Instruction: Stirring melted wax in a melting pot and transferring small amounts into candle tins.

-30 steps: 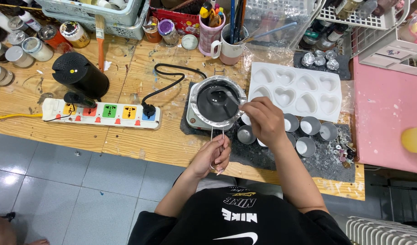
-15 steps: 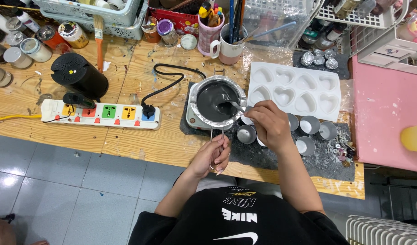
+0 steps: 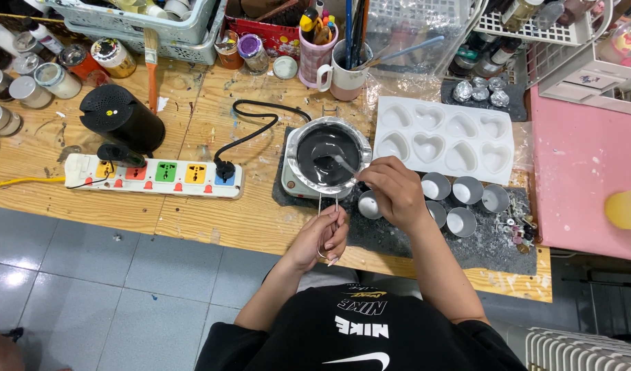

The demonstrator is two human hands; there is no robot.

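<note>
Spoon (image 3: 336,163) now lower in grey pot (image 3: 327,152)

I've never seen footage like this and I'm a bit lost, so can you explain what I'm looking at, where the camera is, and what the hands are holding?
There is no machine here: a person works with two bare hands, filmed from a camera on their head that looks down.

The left hand grips the thin wire handle of a small round metal pot of dark grey liquid, which sits on a small white heater. The right hand holds a slim stirring tool dipped in that liquid.

On the wooden table lie a white tray with heart-shaped hollows, small silver metal cups, a white power strip with coloured sockets and a black cylinder-shaped device.
</note>
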